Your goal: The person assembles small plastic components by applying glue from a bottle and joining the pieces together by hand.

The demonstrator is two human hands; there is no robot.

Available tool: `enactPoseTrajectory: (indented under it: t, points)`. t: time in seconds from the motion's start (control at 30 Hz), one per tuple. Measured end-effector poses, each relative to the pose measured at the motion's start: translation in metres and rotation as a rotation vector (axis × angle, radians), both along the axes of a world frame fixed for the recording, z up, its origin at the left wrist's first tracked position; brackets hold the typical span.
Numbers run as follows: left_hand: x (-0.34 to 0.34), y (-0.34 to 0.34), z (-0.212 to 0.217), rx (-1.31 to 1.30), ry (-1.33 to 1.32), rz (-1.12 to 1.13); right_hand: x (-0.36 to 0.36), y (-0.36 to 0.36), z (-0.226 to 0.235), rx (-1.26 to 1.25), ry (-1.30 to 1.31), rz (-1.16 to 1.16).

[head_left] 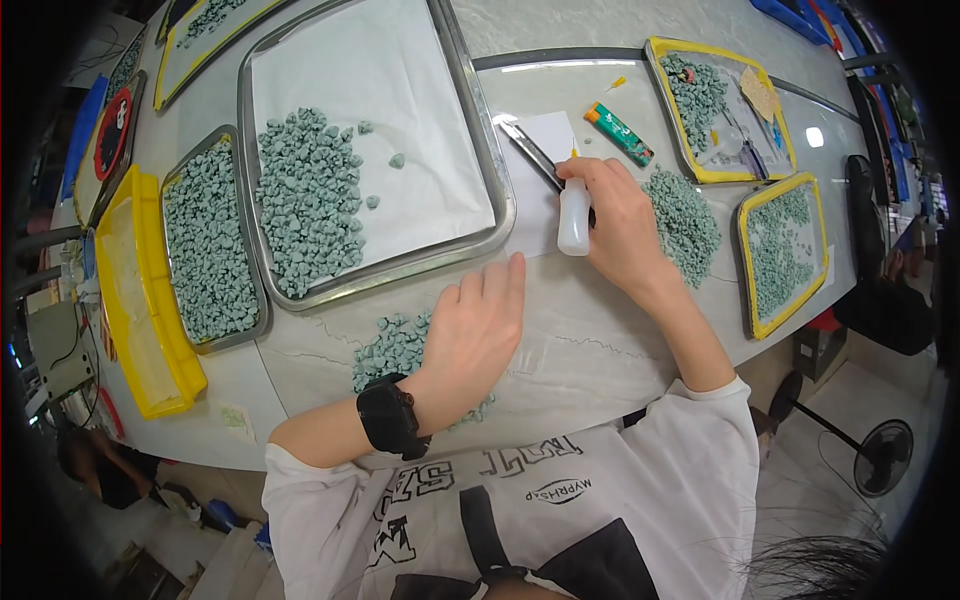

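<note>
My right hand [622, 222] is closed around a small white squeeze bottle [574, 218], over a white sheet of paper [548, 132]. A slim metal tool [530, 148], perhaps tweezers, reaches from the paper to under my right fingertips; whether I hold it too, I cannot tell. My left hand [475, 325] has its fingers stretched forward, apart from the bottle, its fingertips close to the large metal tray's near edge. Beneath and beside that wrist lies a pile of green stones [392, 350], partly covered by my arm.
The large metal tray [400, 272] holds green stones on white lining. Left of it stand a smaller stone-filled tray [262, 318] and a yellow bin [150, 300]. On the right are a loose stone heap [688, 230], a green tube-like item [620, 133] and two yellow-rimmed trays [700, 178].
</note>
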State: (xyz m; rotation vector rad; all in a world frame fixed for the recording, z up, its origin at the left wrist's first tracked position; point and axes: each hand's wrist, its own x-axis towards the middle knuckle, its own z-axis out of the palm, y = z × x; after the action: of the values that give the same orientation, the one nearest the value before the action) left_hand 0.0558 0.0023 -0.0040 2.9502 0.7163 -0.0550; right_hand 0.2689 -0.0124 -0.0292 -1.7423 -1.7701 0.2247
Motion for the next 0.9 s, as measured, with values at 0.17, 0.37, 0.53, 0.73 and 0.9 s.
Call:
enactPoseTrajectory:
  t: [0.17, 0.37, 0.53, 0.73, 0.9]
  points:
    - [-0.002, 0.001, 0.001, 0.002, -0.018, 0.004, -0.004, 0.002, 0.0, -0.001, 0.052, -0.006]
    - [-0.021, 0.01, 0.048, -0.257, -0.146, -0.034, -0.001, 0.001, -0.008, 0.012, 0.079, 0.007]
    - [-0.078, 0.062, 0.157, -0.886, -0.704, -0.327, -0.002, -0.004, -0.005, 0.01, 0.076, -0.006]
    - [-0.124, 0.065, 0.153, -1.492, -0.954, -0.558, -0.009, 0.0, -0.005, -0.003, 0.032, -0.017]
    - [-0.14, 0.063, 0.166, -1.431, -1.008, -0.563, -0.006, -0.007, -0.005, -0.044, 0.071, -0.055]
